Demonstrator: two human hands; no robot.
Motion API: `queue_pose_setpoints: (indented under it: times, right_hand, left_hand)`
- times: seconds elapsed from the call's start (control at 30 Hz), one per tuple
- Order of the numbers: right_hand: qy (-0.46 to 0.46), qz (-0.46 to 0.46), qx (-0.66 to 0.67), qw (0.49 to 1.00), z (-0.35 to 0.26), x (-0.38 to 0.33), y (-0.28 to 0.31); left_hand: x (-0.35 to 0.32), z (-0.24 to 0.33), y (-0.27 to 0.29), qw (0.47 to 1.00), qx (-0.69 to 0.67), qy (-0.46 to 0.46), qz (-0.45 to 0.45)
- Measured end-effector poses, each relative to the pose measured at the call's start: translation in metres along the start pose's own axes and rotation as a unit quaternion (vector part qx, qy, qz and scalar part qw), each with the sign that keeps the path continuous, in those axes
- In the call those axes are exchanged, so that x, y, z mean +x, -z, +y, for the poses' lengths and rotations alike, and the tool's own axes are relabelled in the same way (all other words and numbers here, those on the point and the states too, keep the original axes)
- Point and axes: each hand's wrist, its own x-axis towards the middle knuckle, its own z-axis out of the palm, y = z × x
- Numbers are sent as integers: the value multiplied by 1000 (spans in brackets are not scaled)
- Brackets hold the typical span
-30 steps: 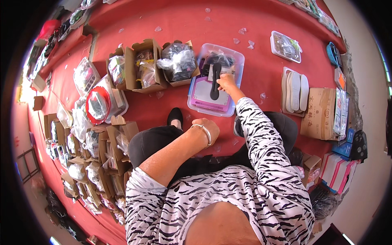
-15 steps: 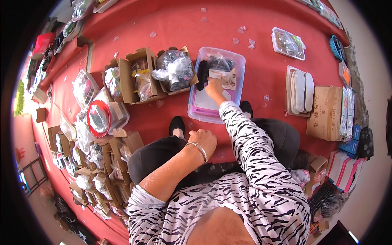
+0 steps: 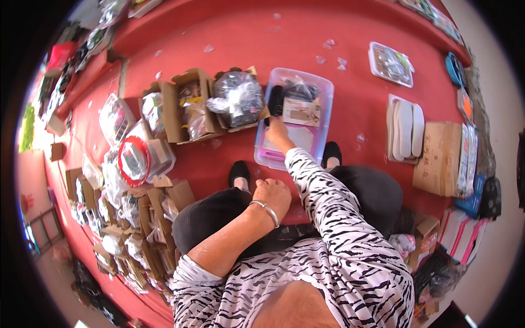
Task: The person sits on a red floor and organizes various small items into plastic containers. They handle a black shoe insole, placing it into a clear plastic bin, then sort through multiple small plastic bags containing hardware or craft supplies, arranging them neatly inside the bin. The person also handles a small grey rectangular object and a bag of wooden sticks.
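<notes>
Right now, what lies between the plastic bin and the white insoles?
In the head view: red floor, one small clear plastic scrap and, near the bin, a black shoe.

A long, narrow black piece runs lengthwise by the left edge of an open, clear plastic box, its near end at the fingers of the right hand. A pale card lies just right of it, toward the box's middle.

On the red floor we see a bin, boxes, a tray and plastic scraps.
</notes>
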Motion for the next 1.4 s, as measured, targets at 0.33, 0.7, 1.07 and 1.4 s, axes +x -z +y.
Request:
queue_pose_setpoints:
  times: [0.33, 0.7, 1.07, 1.4]
  right_hand:
    - [34, -151, -108, 982, 11, 15, 5]
    - [189, 120, 113, 968, -94, 21, 81]
    - [367, 16, -51, 929, -143, 64, 62]
    - [155, -131, 266, 942, -177, 58, 108]
  left_hand:
    - [-3, -1, 7, 998, -14, 3, -65]
    - [-15, -1, 16, 998, -23, 9, -65]
    - [-26, -3, 22, 998, -37, 29, -29]
    - [-25, -5, 24, 997, -55, 29, -36]
